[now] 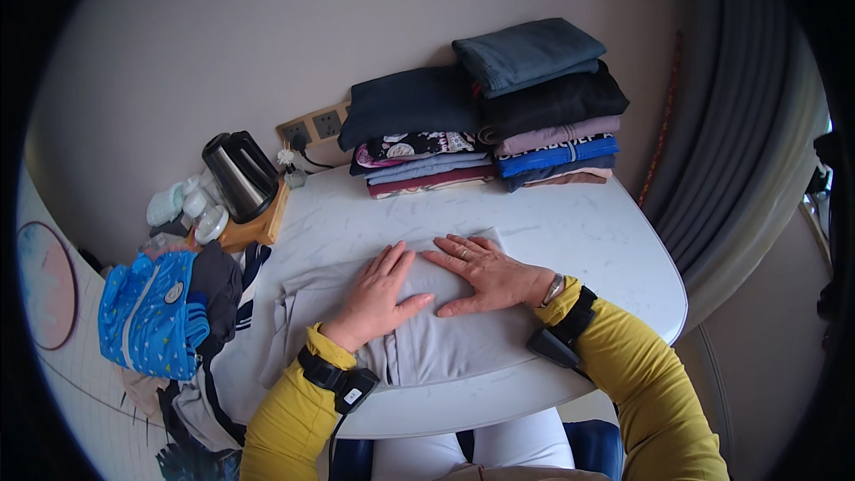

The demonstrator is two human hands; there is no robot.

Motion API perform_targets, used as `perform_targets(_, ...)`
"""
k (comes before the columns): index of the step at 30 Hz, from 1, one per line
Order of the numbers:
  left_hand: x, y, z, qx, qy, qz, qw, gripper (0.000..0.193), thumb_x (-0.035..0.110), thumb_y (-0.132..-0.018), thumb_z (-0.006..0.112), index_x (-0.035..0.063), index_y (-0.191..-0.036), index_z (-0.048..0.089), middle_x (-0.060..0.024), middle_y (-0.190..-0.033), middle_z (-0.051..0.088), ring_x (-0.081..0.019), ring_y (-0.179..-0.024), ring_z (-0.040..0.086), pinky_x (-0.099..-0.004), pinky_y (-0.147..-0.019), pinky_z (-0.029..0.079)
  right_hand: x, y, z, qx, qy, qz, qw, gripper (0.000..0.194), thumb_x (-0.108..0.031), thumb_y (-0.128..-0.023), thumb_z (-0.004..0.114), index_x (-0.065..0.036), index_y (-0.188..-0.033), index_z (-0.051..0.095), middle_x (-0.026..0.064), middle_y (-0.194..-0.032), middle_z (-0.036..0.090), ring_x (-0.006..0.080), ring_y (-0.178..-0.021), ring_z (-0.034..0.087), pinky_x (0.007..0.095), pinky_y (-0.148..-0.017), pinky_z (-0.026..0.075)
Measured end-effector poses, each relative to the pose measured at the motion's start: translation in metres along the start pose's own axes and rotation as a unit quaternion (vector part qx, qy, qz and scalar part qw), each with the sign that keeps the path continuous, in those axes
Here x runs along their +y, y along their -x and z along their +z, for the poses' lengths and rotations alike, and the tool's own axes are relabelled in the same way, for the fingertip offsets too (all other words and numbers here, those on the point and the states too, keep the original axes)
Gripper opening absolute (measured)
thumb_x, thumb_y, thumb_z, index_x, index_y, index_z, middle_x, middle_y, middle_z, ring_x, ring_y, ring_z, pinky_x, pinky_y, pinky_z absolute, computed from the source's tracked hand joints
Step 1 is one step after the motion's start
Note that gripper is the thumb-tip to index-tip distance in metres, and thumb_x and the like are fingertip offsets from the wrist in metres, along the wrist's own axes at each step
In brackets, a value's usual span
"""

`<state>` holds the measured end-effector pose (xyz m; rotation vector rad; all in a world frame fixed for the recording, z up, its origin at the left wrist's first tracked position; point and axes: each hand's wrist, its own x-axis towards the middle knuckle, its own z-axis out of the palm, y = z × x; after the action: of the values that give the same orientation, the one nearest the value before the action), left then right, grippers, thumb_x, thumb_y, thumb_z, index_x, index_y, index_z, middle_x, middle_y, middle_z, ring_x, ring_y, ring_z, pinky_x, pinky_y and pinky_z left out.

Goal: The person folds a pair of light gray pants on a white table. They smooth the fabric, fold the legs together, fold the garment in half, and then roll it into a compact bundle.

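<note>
A light grey garment (pixel 454 347), partly folded, lies flat across the front of the white marbled table. My left hand (pixel 382 294) rests palm down on its middle, fingers extended and pointing away from me. To the right, my right hand (pixel 489 275), with a ring and a metal wristband, also presses flat on the cloth, its fingers spread toward the upper left. The two thumbs point toward each other with a small gap between them. Neither hand grips the fabric. Folds and layered edges show at the garment's left end.
Two stacks of folded clothes, one topped by dark navy cloth (pixel 414 103), the other by grey-blue trousers (pixel 528 53), stand at the back. An electric kettle (pixel 242 177) is on a wooden stand (pixel 270 220) at left. A blue patterned garment (pixel 147 314) lies among loose clothes at the left edge.
</note>
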<state>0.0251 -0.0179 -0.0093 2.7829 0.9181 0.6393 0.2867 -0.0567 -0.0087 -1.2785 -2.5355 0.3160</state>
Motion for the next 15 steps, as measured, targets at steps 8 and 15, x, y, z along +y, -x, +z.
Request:
perform_targets(8, 0.038, 0.000, -0.028, -0.114, -0.071, 0.106, 0.985, 0.098, 0.067, -0.086, 0.067, -0.0064, -0.147, 0.043, -0.0282, -0.161, 0.029, -0.0417, -0.152, 0.024, -0.0542, -0.122, 0.021, 0.005, 0.002, 0.004, 0.016, 0.000, -0.010, 1.000, 0.110, -0.076, -0.081, 0.064, -0.009, -0.160, 0.028, 0.0266, -0.163, 0.027, 0.0425, -0.153, 0.022, 0.0541, -0.122, 0.019)
perform_targets(15, 0.032, 0.006, -0.011, -0.134, -0.076, 0.106, 0.982, 0.119, 0.081, -0.078, 0.063, -0.0038, -0.155, 0.032, -0.0286, -0.166, 0.015, -0.0430, -0.155, 0.013, -0.0547, -0.124, 0.011, 0.003, 0.001, 0.001, 0.010, 0.009, -0.004, 1.000, 0.114, -0.078, -0.078, 0.066, -0.009, -0.160, 0.028, 0.0251, -0.163, 0.028, 0.0419, -0.153, 0.022, 0.0545, -0.122, 0.019)
